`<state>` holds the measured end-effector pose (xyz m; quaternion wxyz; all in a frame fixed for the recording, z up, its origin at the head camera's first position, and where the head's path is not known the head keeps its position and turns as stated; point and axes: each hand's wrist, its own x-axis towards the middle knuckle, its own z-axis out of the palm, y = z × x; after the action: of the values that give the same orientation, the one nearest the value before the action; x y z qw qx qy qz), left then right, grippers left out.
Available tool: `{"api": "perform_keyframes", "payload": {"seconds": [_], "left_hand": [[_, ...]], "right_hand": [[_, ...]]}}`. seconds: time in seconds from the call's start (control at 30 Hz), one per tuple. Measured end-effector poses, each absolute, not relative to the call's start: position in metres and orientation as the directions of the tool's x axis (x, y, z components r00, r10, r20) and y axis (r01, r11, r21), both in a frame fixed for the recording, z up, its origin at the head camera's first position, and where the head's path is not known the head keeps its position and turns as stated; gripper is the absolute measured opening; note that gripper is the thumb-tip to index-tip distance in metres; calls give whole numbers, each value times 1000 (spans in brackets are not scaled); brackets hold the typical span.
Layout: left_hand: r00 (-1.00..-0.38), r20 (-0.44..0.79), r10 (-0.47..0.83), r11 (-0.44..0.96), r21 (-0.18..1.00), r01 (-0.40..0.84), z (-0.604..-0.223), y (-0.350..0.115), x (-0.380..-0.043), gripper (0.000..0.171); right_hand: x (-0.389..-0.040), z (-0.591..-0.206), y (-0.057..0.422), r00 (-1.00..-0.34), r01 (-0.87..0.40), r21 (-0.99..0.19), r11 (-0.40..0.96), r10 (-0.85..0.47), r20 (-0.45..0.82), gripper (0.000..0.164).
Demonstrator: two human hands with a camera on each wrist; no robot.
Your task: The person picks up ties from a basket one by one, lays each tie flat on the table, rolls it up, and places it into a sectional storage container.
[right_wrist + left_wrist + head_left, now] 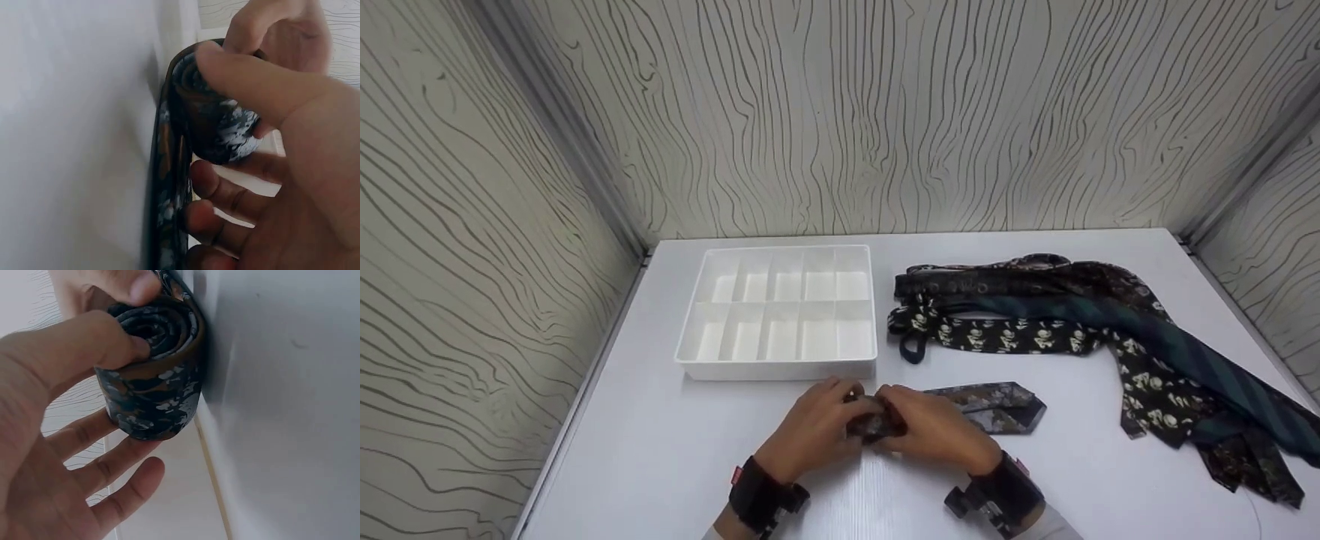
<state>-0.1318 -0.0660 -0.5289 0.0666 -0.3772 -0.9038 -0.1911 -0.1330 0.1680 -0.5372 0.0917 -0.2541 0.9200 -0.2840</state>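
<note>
A camouflage-like patterned necktie (pixel 1001 405) lies in front of me, one end coiled into a thick roll (pixel 154 402) and the wide end flat on the table to the right. My left hand (pixel 817 424) grips the roll, thumb on the coil's edge and fingers behind and under it. From the other side my right hand (pixel 941 427) holds the same roll, its thumb (pixel 247 81) over the spiral. In the right wrist view the unrolled length (pixel 167 219) runs from the coil along the tabletop, past the curled fingers.
Just beyond my hands stands a white divided box (pixel 780 370) with two rows of compartments. Several unrolled ties lie in a heap at the right, among them a black tie with pale figures (pixel 1012 336) and a dark green striped tie (pixel 1215 367). Patterned panels (pixel 840 120) wall the table in.
</note>
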Motion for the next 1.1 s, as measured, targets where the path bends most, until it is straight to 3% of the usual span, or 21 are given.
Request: {"api": "perform_keyframes", "payload": {"seconds": [0.13, 0.3, 0.53, 0.97, 1.1], "left_hand": [[-701, 269, 661, 632, 304, 713, -528, -67, -131, 47], [-689, 296, 661, 623, 294, 725, -527, -66, -132, 36], [-697, 290, 656, 630, 298, 717, -526, -65, -132, 50], [-660, 329, 676, 628, 212, 749, -530, -62, -132, 49], [-674, 305, 673, 640, 217, 737, -529, -63, -132, 48]], "right_hand": [[-133, -537, 167, -852, -415, -582, 700, -523, -21, 49], [-133, -538, 168, -849, -433, -577, 692, -528, 4, 52], [-133, -539, 170, -851, -442, -559, 702, -526, 13, 54], [-135, -536, 173, -842, -421, -565, 709, -538, -47, 55], [-135, -535, 176, -841, -413, -575, 707, -537, -56, 54]]}}
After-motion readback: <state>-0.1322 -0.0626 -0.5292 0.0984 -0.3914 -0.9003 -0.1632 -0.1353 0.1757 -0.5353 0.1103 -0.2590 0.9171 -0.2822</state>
